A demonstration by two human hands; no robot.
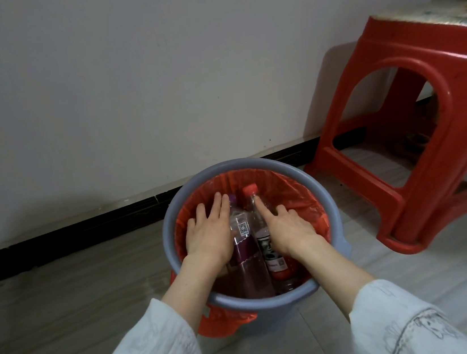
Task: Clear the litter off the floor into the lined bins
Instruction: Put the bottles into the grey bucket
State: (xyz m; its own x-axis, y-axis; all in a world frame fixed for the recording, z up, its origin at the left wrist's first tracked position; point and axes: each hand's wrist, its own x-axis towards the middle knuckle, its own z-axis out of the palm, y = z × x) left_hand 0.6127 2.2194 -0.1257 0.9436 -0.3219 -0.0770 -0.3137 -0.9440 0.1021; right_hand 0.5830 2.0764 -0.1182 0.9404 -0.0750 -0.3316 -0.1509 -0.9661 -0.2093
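A grey round bin (179, 204) lined with a red bag (296, 192) stands on the floor by the wall. Two clear plastic bottles lean inside it: one with a purple cap and purple label (241, 235), one with a red cap (256, 203). My left hand (208, 233) lies flat with fingers spread, its edge against the purple-label bottle. My right hand (288, 227) rests on the red-cap bottle with the index finger stretched along its neck and the other fingers curled. Neither hand is wrapped around a bottle.
A red plastic stool (440, 131) stands to the right of the bin, close to the wall. A dark skirting board (84, 229) runs along the wall's foot. The floor is grey wood-look planks (64, 303).
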